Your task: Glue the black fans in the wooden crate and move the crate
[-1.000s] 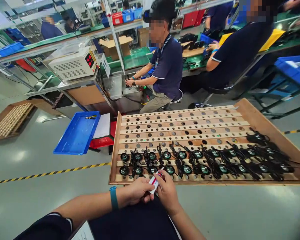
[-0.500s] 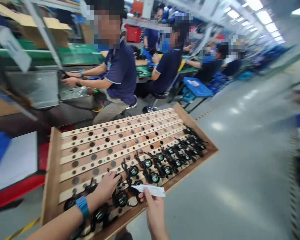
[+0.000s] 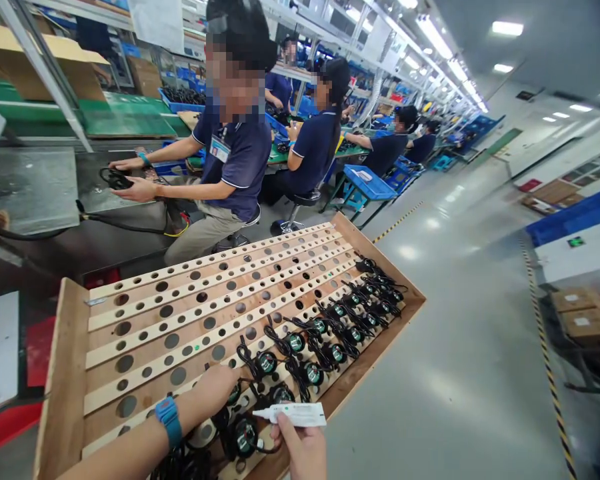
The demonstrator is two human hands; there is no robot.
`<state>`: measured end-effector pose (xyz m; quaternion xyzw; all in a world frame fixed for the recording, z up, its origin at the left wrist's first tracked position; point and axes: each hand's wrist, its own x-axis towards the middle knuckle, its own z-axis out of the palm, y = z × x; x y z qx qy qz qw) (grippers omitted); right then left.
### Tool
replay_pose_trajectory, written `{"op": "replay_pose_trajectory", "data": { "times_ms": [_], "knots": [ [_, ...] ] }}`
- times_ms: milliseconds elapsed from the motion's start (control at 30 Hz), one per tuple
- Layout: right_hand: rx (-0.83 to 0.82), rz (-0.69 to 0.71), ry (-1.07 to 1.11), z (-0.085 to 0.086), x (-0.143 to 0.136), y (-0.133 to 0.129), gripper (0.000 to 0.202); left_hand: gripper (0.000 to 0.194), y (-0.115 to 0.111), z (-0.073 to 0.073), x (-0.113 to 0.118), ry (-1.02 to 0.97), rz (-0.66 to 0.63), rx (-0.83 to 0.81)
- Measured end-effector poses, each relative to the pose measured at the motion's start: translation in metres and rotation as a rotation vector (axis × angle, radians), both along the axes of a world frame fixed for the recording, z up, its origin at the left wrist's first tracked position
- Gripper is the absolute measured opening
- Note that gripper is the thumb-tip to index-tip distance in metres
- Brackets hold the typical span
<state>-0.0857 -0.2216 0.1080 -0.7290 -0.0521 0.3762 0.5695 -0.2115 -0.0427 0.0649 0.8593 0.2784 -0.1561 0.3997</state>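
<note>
My right hand (image 3: 303, 443) is closed round a white squeeze tube (image 3: 300, 414), thumb on top. Its pointed nozzle aims left, over round black parts with green circuit boards inside. One such part with a coiled black cable (image 3: 243, 435) lies just below the nozzle. My left hand (image 3: 223, 387), a blue band on its wrist, reaches down over the rack beside another round part (image 3: 234, 392). Its fingers are hidden behind the back of the hand, so any grip is out of sight. The wooden rack (image 3: 60, 373) has slats with rows of holes.
More round parts with bundled cables (image 3: 337, 352) fill the rack's near rows. Beyond the rack, a seated co-worker (image 3: 240, 160) handles a black cabled item (image 3: 115, 179) at a bench. A blue tray stand (image 3: 369, 181) is farther back. Floor (image 3: 445, 373) runs along the right.
The view has shifted and sharpened. My left hand's fingers, visible earlier, have turned down out of sight. The tube stays in my right hand, now nearer the lower round part.
</note>
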Motion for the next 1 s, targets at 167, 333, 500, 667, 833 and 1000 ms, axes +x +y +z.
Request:
{"op": "replay_pose_trajectory", "data": {
  "times_ms": [167,333,500,667,833,1000],
  "knots": [
    [-0.059,0.057,-0.011,-0.018,0.001,0.009,0.057,0.027,0.014,-0.01,-0.005,-0.135,0.073,-0.057],
    [-0.119,0.222,-0.096,-0.017,0.004,0.018,0.054,0.028,0.026,-0.024,-0.01,-0.145,0.033,-0.041],
    [-0.109,0.324,-0.37,-0.026,-0.008,0.031,0.035,0.024,0.045,-0.047,-0.012,-0.22,-0.035,-0.126],
    [-0.015,0.445,-0.592,-0.042,-0.025,0.044,0.018,0.018,0.055,-0.064,-0.014,-0.257,-0.031,-0.2],
    [0.079,0.535,-0.747,-0.06,-0.026,0.055,0.005,0.017,0.057,-0.067,-0.014,-0.227,-0.039,-0.223],
    [0.153,0.593,-0.868,-0.071,-0.021,0.065,0.006,0.02,0.057,-0.065,-0.014,-0.194,-0.041,-0.209]
  ]
}}
